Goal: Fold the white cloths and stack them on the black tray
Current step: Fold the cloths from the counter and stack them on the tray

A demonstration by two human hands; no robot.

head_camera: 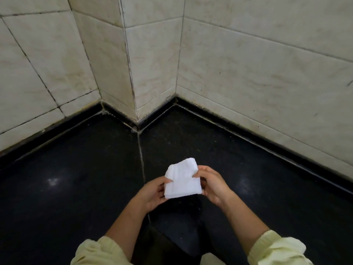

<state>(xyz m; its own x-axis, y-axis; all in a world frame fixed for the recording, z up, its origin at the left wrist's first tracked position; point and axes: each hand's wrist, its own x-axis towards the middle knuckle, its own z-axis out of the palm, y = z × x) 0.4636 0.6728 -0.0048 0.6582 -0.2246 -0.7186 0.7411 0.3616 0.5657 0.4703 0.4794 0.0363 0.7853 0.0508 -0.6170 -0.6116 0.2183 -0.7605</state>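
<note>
White cloth (181, 181), folded small, pinched between left hand (152, 194) and right hand (213, 186).
Each thumb presses a side edge, fingers beneath; the cloth is held above the black floor (76, 178), nearer than the tiled wall corner (133, 88). Soft, light, limp, I judge: grip its folded edges.

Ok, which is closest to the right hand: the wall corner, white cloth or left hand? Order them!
1. white cloth: pinched by the right hand.
2. left hand: on the cloth's other side.
3. wall corner: far ahead, to the left.
</note>
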